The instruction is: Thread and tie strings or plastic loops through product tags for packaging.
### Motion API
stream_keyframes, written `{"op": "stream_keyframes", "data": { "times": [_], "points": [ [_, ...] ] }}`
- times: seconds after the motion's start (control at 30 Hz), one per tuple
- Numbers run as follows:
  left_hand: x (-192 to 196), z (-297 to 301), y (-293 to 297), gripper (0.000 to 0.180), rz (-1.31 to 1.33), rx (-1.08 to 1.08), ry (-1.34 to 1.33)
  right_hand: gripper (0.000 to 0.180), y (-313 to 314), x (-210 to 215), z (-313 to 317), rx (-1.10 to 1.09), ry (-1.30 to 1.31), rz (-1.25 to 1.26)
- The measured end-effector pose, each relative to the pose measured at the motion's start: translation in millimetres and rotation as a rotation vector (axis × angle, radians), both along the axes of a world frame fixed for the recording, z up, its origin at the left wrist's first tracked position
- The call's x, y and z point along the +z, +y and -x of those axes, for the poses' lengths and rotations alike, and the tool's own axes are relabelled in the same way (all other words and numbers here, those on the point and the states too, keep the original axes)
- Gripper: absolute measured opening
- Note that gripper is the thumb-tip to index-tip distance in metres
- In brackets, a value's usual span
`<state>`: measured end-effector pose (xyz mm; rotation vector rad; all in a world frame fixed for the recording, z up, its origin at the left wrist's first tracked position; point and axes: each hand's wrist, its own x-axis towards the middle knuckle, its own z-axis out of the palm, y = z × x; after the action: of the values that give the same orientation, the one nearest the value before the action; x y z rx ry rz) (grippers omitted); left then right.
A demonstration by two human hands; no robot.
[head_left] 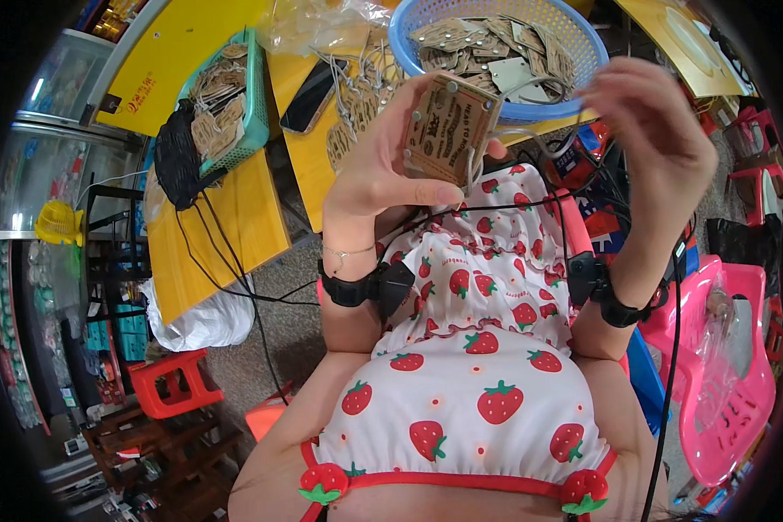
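Observation:
My left hand [367,174] is closed around a small stack of brown kraft-paper hang tags [451,129]. They have dark print and pale studs near the corners, and my thumb presses along the lower edge. A pale cord hangs by the stack's right side. Up at the right, my right hand [661,126] is blurred by motion, with its fingers bent toward the blue basket. Close to those fingertips a grey cord [541,137] loops past the basket's rim; whether they grip it is unclear. Behind the stack stands the blue plastic basket [409,45], filled with loose tags [496,48].
A green basket [254,104] of tags and a black bag [177,161] sit on the yellow table [204,248]. Beside them lie a phone [311,97] and strung tags [365,100]. Black cables cross my lap. A red stool [178,383] and pink chair [713,409] flank me.

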<state>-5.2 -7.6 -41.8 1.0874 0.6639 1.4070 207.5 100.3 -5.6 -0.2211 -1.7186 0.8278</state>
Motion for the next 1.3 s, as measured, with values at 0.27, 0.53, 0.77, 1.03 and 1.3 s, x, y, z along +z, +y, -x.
{"op": "stream_keyframes", "data": {
  "times": [0.27,0.53,0.77,1.03,1.3],
  "points": [
    [-17,3,8,0.101,-0.156,-0.071,-0.099,0.011,-25,-6,31,-0.057,-0.211,0.025],
    [-13,-8,6,0.108,-0.155,-0.074,-0.212,0.020,-33,-6,36,0.065,-0.168,0.127],
    [-7,-19,5,0.102,-0.097,-0.098,-0.347,0.012,-29,-16,43,0.192,0.028,0.301],
    [-16,-13,12,0.101,-0.177,-0.203,-0.392,0.012,-29,-14,39,0.266,0.041,0.355],
    [-14,-17,11,0.102,-0.134,-0.159,-0.302,0.017,-30,-12,38,0.177,0.021,0.287]
  ]
}}
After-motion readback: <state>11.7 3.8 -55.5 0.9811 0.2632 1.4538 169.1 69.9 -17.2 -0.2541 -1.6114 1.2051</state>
